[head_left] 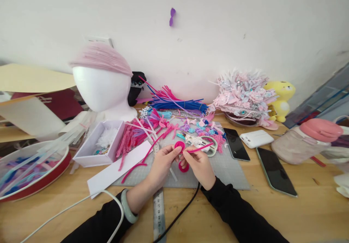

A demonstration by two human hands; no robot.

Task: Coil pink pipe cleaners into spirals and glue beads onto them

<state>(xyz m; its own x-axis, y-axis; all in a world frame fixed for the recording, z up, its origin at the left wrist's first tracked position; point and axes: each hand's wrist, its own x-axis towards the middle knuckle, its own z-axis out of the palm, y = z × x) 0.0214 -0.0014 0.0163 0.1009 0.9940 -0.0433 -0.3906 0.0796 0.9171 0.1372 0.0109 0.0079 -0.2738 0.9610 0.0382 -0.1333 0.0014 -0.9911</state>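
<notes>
Both hands meet over the grey cutting mat (226, 174). My left hand (163, 163) pinches a hot-pink pipe cleaner (179, 146) coiled into flat spirals; a second coil shows just below the fingers. The straight end of this pipe cleaner sticks out to the right past my right hand (200, 163), whose fingers are closed on it. Loose pink pipe cleaner pieces (135, 166) lie left of the hands. Behind the right hand rest white-handled scissors (212, 145). A steel ruler (159, 210) runs under the left wrist toward me.
A white box (94, 158) of beads and a red-rimmed round tin (54, 174) stand left, below a white mannequin head (100, 86). Bundled pipe cleaners (177, 103) and a decorated headpiece (242, 94) are behind. Two phones (275, 170), a white power bank (256, 138) and a pink-lidded bottle (300, 145) sit right.
</notes>
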